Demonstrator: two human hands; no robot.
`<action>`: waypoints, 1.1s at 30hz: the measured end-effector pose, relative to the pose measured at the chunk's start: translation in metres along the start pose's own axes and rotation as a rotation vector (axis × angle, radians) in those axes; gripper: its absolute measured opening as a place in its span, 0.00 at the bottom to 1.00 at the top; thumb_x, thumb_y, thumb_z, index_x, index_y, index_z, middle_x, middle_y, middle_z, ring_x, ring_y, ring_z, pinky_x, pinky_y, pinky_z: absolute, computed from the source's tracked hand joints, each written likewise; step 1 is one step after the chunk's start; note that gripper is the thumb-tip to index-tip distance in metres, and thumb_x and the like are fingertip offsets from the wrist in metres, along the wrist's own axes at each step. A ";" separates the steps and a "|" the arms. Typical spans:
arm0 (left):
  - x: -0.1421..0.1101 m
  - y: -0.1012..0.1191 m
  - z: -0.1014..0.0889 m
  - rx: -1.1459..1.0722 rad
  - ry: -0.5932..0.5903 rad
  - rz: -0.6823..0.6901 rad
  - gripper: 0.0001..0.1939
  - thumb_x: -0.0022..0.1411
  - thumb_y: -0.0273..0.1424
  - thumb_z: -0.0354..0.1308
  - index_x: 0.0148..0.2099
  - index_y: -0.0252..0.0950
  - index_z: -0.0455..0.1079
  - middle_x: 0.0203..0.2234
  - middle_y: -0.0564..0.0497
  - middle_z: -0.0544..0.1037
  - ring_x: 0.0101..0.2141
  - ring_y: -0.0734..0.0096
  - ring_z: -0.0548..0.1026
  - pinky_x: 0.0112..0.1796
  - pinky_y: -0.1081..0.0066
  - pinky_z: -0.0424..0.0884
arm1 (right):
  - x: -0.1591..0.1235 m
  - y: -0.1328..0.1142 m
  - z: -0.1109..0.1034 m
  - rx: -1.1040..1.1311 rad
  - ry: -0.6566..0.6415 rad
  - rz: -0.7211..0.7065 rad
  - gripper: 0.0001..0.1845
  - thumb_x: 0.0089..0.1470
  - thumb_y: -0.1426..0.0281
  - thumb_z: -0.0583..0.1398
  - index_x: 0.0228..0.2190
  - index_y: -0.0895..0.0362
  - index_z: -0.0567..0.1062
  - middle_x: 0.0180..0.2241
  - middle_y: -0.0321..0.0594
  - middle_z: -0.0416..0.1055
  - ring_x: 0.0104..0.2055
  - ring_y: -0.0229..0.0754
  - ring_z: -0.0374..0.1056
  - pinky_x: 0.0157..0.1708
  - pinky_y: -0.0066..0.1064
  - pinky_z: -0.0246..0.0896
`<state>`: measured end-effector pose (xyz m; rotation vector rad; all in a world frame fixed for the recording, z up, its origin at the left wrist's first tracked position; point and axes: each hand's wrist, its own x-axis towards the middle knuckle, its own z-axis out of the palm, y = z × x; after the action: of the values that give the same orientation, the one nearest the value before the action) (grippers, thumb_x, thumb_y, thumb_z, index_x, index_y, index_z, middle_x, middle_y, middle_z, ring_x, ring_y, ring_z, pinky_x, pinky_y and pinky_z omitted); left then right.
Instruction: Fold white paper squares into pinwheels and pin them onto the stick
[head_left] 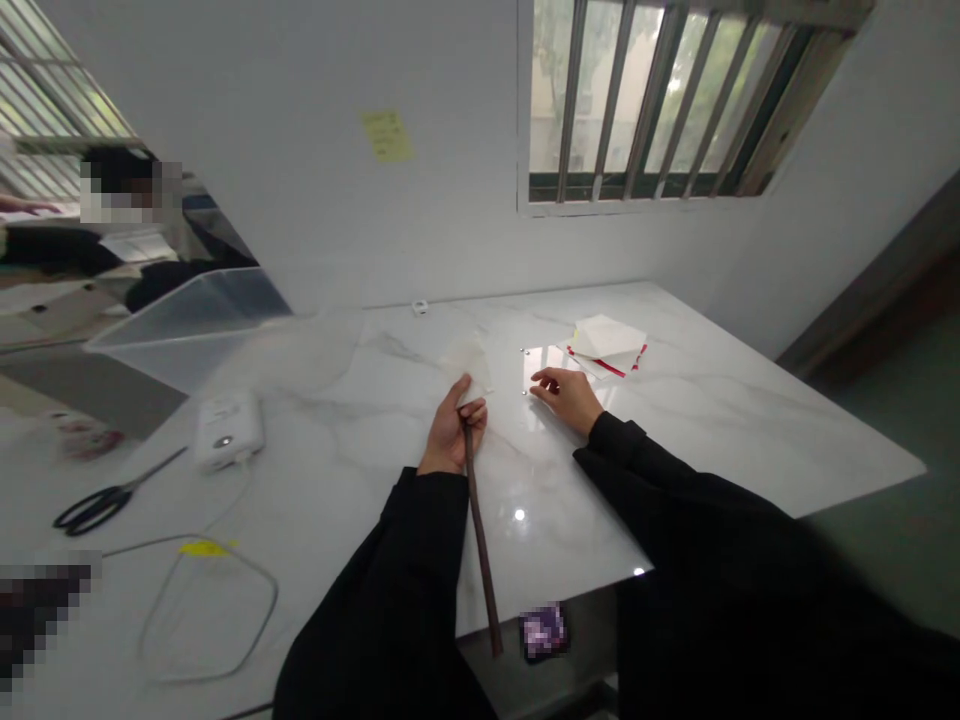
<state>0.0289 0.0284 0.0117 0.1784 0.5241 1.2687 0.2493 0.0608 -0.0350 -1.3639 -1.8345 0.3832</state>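
Observation:
My left hand (454, 428) is closed around the top end of a long thin dark stick (481, 560), which slants down toward the near table edge. A pale translucent sheet (469, 360) lies just beyond that hand, its near corner pinched in the fingers. My right hand (568, 395) rests on the white marble table (712, 420), fingers curled and pointing left, beside a few tiny dark specks (523, 372). Nothing shows in the right hand.
A stack of white and red papers (609, 345) lies behind the right hand. At left are a white device (227, 430) with a looping cable (225, 600), black scissors (101, 505) and a clear plastic panel (187, 320). A person sits far left.

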 end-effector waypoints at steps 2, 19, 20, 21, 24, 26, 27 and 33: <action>0.000 -0.001 0.000 0.005 -0.003 -0.007 0.14 0.68 0.22 0.60 0.35 0.39 0.58 0.19 0.64 0.53 0.13 0.87 0.57 0.14 0.83 0.53 | 0.003 -0.007 0.005 -0.045 -0.051 -0.040 0.08 0.57 0.71 0.66 0.40 0.57 0.82 0.32 0.37 0.79 0.30 0.36 0.69 0.37 0.30 0.63; 0.006 -0.005 -0.003 0.041 -0.007 -0.007 0.18 0.65 0.33 0.67 0.34 0.39 0.58 0.18 0.64 0.55 0.13 0.86 0.56 0.13 0.83 0.54 | 0.090 0.013 -0.019 -0.236 0.035 -0.036 0.10 0.58 0.75 0.61 0.38 0.57 0.84 0.34 0.41 0.82 0.35 0.41 0.73 0.42 0.32 0.65; 0.007 -0.005 -0.003 0.049 -0.002 -0.013 0.18 0.65 0.35 0.67 0.34 0.39 0.58 0.17 0.64 0.55 0.13 0.86 0.56 0.13 0.83 0.54 | 0.087 0.011 -0.023 -0.194 0.046 -0.027 0.09 0.58 0.73 0.62 0.37 0.57 0.84 0.33 0.41 0.81 0.34 0.41 0.73 0.42 0.32 0.65; 0.007 -0.006 -0.003 0.061 0.000 -0.018 0.19 0.66 0.36 0.66 0.33 0.39 0.58 0.17 0.64 0.54 0.13 0.86 0.55 0.13 0.83 0.54 | 0.083 0.009 -0.027 -0.141 0.053 -0.014 0.08 0.58 0.71 0.63 0.36 0.57 0.84 0.33 0.40 0.81 0.33 0.41 0.73 0.41 0.32 0.65; 0.008 -0.007 -0.002 0.124 -0.014 -0.007 0.19 0.66 0.40 0.65 0.33 0.38 0.59 0.17 0.64 0.55 0.12 0.86 0.54 0.13 0.83 0.53 | 0.056 -0.001 -0.027 0.093 0.053 0.043 0.11 0.59 0.63 0.63 0.34 0.57 0.83 0.32 0.40 0.81 0.33 0.41 0.73 0.41 0.33 0.66; 0.008 -0.010 -0.003 0.204 -0.020 0.037 0.19 0.65 0.40 0.66 0.33 0.37 0.60 0.17 0.63 0.58 0.13 0.87 0.55 0.13 0.83 0.53 | 0.034 -0.008 -0.021 0.319 0.031 0.112 0.17 0.60 0.56 0.61 0.36 0.57 0.81 0.31 0.41 0.79 0.32 0.40 0.72 0.37 0.32 0.66; 0.008 -0.011 -0.003 0.254 -0.022 0.070 0.19 0.64 0.41 0.67 0.33 0.36 0.62 0.17 0.62 0.60 0.13 0.87 0.55 0.14 0.83 0.53 | 0.022 -0.012 -0.017 0.441 0.000 0.155 0.20 0.60 0.53 0.61 0.39 0.57 0.81 0.32 0.41 0.79 0.31 0.39 0.71 0.34 0.31 0.66; 0.005 -0.021 0.001 0.501 -0.040 0.248 0.22 0.50 0.38 0.76 0.33 0.36 0.65 0.20 0.61 0.65 0.15 0.88 0.58 0.16 0.83 0.55 | -0.020 -0.034 -0.002 0.916 -0.128 0.311 0.33 0.55 0.43 0.61 0.52 0.53 0.73 0.41 0.42 0.75 0.33 0.37 0.71 0.32 0.29 0.69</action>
<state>0.0483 0.0269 0.0022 0.7050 0.7979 1.3496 0.2306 0.0297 -0.0197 -0.9557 -1.2398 1.3071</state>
